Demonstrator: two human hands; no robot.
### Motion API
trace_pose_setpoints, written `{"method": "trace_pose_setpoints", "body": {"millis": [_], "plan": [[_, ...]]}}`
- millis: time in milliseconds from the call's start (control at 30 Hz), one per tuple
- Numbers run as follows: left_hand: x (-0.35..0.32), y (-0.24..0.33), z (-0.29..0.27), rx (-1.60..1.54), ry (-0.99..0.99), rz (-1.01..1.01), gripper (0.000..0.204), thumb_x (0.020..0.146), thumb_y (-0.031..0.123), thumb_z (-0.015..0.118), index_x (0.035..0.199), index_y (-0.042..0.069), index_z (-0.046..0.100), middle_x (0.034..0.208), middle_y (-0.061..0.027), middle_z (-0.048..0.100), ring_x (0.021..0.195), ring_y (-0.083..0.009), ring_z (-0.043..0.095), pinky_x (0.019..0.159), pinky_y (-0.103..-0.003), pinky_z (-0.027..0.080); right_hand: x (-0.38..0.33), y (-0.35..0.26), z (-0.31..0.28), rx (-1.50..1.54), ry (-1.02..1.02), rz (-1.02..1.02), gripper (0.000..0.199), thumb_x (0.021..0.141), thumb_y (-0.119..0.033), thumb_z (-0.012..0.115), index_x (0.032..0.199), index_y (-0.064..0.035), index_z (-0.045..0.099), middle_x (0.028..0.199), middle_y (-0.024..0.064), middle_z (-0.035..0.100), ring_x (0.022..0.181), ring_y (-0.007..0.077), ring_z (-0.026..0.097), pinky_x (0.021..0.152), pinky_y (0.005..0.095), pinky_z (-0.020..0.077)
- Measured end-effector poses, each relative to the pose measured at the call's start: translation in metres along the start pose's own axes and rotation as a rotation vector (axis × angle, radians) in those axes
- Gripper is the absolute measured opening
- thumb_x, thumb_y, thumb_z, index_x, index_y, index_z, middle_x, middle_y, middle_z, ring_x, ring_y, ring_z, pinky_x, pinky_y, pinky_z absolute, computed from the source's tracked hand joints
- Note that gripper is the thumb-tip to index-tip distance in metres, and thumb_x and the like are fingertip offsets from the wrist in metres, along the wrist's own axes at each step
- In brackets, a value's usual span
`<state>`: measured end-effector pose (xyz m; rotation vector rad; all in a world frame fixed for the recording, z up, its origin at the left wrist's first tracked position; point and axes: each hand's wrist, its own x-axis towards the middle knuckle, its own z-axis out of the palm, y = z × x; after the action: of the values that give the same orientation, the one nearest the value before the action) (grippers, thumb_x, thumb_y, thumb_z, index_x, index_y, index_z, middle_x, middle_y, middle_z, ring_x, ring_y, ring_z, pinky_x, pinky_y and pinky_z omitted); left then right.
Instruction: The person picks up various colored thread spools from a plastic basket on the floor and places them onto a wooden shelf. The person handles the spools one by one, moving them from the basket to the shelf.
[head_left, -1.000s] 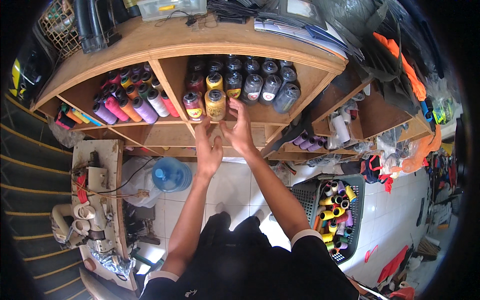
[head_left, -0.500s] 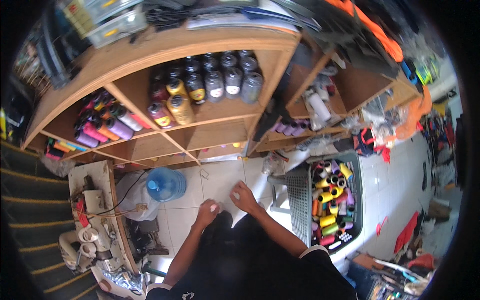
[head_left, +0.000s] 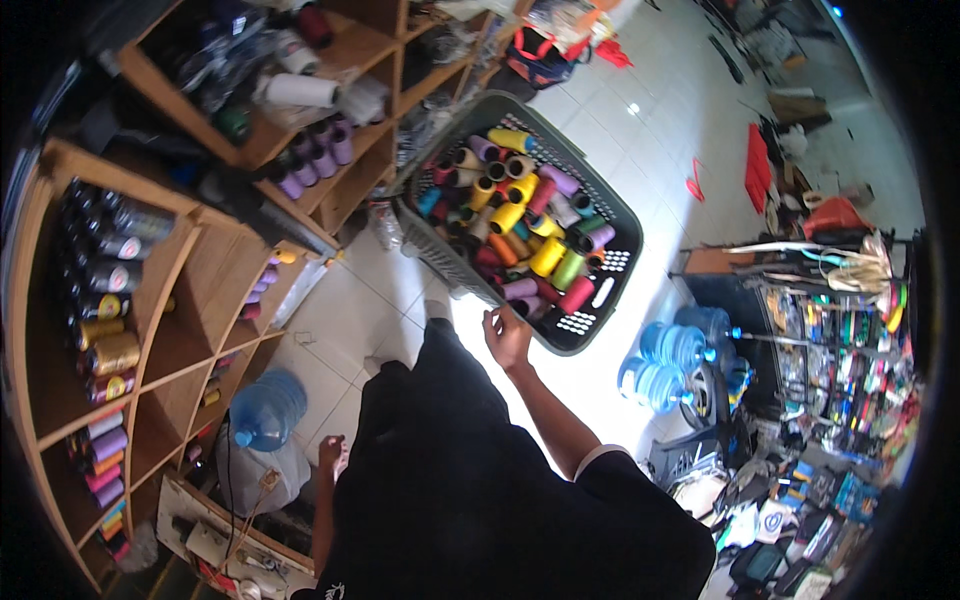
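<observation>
My right hand (head_left: 508,338) is just below the near rim of a dark grey plastic basket (head_left: 612,330), its fingers bent but apart and holding nothing I can see. Whether the fingertips touch the rim is unclear. Inside the basket lies a jumbled heap of thread cones, among them a yellow cone (head_left: 547,257), a green cone (head_left: 567,270) and a red cone (head_left: 576,294). Low at my left side, my left hand (head_left: 332,453) hangs with curled fingers. A small pale patch shows at it, too small to make out.
Wooden shelves (head_left: 190,345) with thread cones line the left. A blue water jug (head_left: 268,410) stands on the tiled floor beside a sewing machine table (head_left: 190,520). More water jugs (head_left: 665,360) and a cluttered rack (head_left: 830,350) are at right. A dark bag (head_left: 540,60) lies beyond the basket.
My view has turned right, bringing the basket to the middle and the shelves to the left. My hands have moved apart, the right to the basket and the left down to my side.
</observation>
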<state>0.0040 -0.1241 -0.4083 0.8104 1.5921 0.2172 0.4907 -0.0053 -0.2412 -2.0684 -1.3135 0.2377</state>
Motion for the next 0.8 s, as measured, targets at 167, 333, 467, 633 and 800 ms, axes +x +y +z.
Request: {"method": "trace_pose_setpoints", "body": {"millis": [167, 333, 467, 633, 800], "plan": [[0.024, 0.130, 0.029, -0.085, -0.024, -0.225, 0.017, 0.089, 0.027, 0.056, 0.097, 0.012, 0.056, 0.077, 0.0005, 0.057, 0.067, -0.0092, 0.055, 0.056, -0.024, 0.043, 0.016, 0.081, -0.011, -0.137, 0.031, 0.286, 0.018, 0.078, -0.013, 0.063, 0.092, -0.0053, 0.056, 0.084, 0.0168, 0.059, 0.075, 0.0299, 0.061, 0.065, 0.0394, 0.0478], [0.017, 0.200, 0.068, -0.046, -0.003, -0.057, 0.022, 0.090, 0.029, 0.056, 0.101, 0.010, 0.057, 0.082, -0.0007, 0.058, 0.072, -0.0109, 0.058, 0.061, -0.026, 0.045, 0.029, 0.145, -0.003, -0.310, -0.350, 0.246, 0.053, 0.066, -0.005, 0.065, 0.117, -0.0124, 0.053, 0.106, 0.0235, 0.053, 0.095, 0.0413, 0.054, 0.085, 0.0460, 0.0463], [0.019, 0.171, 0.068, -0.042, -0.049, -0.133, 0.023, 0.090, 0.029, 0.055, 0.102, 0.009, 0.057, 0.085, -0.0020, 0.059, 0.074, -0.0122, 0.059, 0.063, -0.028, 0.047, 0.051, 0.156, 0.001, -0.376, -0.646, 0.131, 0.076, 0.059, -0.003, 0.071, 0.128, -0.0225, 0.047, 0.133, 0.0180, 0.038, 0.117, 0.0407, 0.039, 0.097, 0.0456, 0.0397], [-0.004, 0.110, 0.061, -0.083, 0.014, -0.270, 0.028, 0.088, 0.032, 0.057, 0.103, 0.008, 0.057, 0.080, -0.0033, 0.060, 0.069, -0.0133, 0.059, 0.059, -0.028, 0.048, 0.076, 0.158, 0.003, -0.457, -0.944, 0.021, 0.088, 0.055, -0.010, 0.077, 0.134, -0.0209, 0.041, 0.135, 0.0139, 0.037, 0.121, 0.0384, 0.038, 0.100, 0.0486, 0.0357], [-0.027, 0.086, 0.069, 0.201, 0.029, -0.216, 0.032, 0.087, 0.031, 0.059, 0.102, 0.003, 0.061, 0.080, -0.0077, 0.064, 0.065, -0.0157, 0.061, 0.058, -0.027, 0.048, 0.092, 0.154, 0.002, -0.626, -1.076, -0.275, 0.097, 0.049, -0.017, 0.083, 0.135, -0.0155, 0.038, 0.135, 0.0140, 0.038, 0.123, 0.0376, 0.037, 0.101, 0.0486, 0.0344]]}}
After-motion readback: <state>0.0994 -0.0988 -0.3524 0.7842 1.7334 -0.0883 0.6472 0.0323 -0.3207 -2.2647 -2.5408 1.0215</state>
